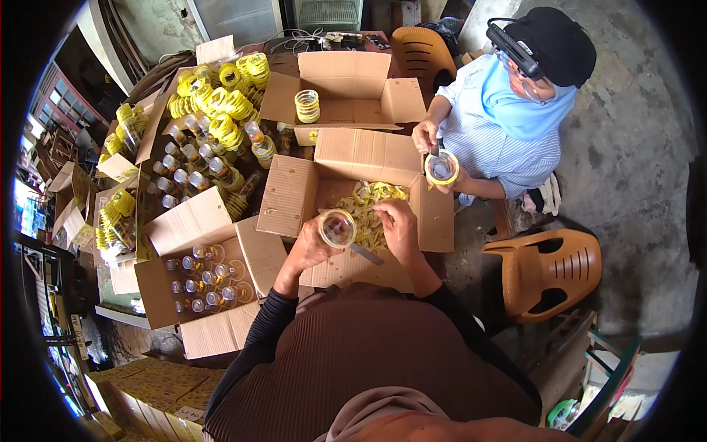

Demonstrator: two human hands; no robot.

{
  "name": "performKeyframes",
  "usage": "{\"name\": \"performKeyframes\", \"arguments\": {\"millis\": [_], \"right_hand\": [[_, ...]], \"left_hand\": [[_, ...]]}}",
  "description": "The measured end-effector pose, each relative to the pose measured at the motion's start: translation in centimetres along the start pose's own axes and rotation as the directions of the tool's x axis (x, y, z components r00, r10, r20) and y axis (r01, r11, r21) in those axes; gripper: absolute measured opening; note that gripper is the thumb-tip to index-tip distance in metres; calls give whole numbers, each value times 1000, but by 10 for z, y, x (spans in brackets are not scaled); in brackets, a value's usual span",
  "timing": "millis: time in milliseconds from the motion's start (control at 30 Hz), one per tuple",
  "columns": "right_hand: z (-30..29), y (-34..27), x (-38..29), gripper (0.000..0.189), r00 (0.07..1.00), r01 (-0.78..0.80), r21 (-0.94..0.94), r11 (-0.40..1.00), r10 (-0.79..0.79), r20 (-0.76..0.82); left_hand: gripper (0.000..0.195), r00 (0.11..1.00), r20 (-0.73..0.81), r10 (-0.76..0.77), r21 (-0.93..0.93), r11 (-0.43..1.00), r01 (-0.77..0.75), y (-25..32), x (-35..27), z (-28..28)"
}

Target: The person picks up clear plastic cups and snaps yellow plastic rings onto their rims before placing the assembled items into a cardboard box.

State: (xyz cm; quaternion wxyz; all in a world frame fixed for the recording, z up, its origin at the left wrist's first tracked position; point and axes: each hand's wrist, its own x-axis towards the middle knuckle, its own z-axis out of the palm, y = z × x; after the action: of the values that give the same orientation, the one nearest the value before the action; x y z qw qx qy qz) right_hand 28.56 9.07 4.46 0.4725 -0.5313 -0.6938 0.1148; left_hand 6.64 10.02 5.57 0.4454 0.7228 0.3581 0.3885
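Note:
My left hand grips a clear plastic cup with a yellowish rim, its round end facing up. A flat dark blade-like strip sticks out beside the cup towards the lower right; whether my hand holds it or it rests on the carton flap, I cannot tell. With fingers bent, my right hand hovers over an open cardboard carton. Any small piece between its fingertips is too small to make out. Yellow and clear plastic scraps lie in a heap inside that carton.
A co-worker at the right holds a yellow-rimmed cup and a dark strip. Stacked cups fill a carton at left; more stand in a nearer carton. Behind, a carton has a cup stack. Plastic chairs stand right.

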Motion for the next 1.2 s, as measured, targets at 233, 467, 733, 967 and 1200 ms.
{"name": "performKeyframes", "arguments": {"millis": [233,467,733,967,1200], "right_hand": [[-2,-42,14,24,946,44,272,961,-128,299],[-1,-39,19,11,877,98,314,944,-231,421],[3,-51,14,13,906,197,213,957,-261,335],[-4,-49,6,11,925,-52,460,886,-131,358],[0,-7,1,11,959,-179,152,972,138,247]], "left_hand": [[56,965,252,-66,109,993,40,-7,-2,-5],[48,897,442,-15,-18,1000,25,-12,-2,-9],[44,989,137,-56,10,998,55,-9,-8,8],[61,982,-188,-10,259,964,59,-20,-3,-3],[74,965,-202,166,454,889,-58,-16,-5,2]]}}
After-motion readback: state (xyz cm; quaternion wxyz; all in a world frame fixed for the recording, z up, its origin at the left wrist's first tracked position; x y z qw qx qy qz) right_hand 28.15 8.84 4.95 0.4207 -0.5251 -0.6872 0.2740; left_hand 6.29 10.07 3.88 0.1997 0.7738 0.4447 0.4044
